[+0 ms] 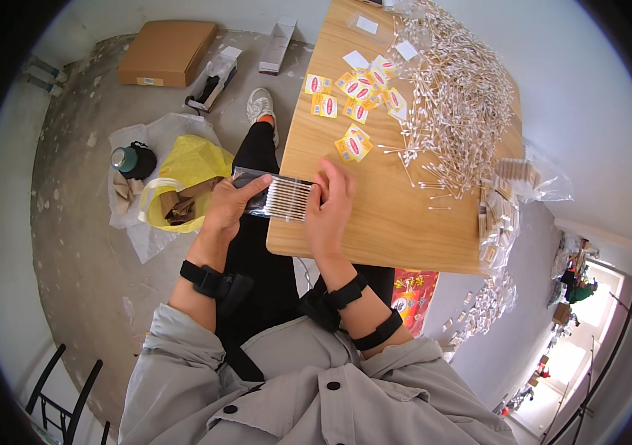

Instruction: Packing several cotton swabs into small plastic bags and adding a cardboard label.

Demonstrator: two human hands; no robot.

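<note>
Between my two hands, over the near left corner of the wooden table (397, 237), is a clear plastic bag of cotton swabs (288, 198), the swabs lying side by side in a row. My left hand (231, 204) grips the bag's left end, thumb on top. At the other end, my right hand (331, 208) closes its fingers on the bag's edge. Yellow and white printed cards (353, 144) lie just beyond my right hand, with more of them scattered farther back. A big heap of loose cotton swabs (457, 81) covers the table's far right part.
Filled swab packets (498, 222) are stacked along the table's right edge. On the floor to the left are a yellow bag (197, 159), a dark bottle (134, 161), a cardboard box (168, 53) and a narrow open box (277, 48). More packets (483, 304) lie low on the right.
</note>
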